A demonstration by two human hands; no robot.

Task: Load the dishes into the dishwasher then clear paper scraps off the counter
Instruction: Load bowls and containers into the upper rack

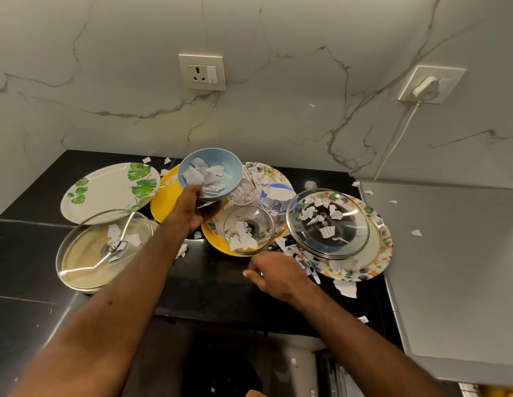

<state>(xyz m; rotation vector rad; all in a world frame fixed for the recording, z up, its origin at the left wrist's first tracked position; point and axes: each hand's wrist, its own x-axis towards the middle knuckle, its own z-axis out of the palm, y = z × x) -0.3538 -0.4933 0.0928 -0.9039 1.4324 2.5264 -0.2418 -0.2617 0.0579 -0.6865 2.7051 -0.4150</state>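
Observation:
My left hand grips a light blue bowl by its near rim, lifted and tilted above the pile, with paper scraps inside. My right hand hovers over the black counter, fingers loosely bent and holding nothing, just below a small glass lid that lies on a yellow plate. Around them are a white leaf-print plate, a second yellow plate, a large glass lid on the left, another lid on a floral plate, and a purple-blue bowl.
Torn paper lies scattered over the dishes and counter, with more on the grey surface at the right. A marble wall with a socket stands behind. A plugged charger and its cable hang at the right. Below the counter edge is a dark opening.

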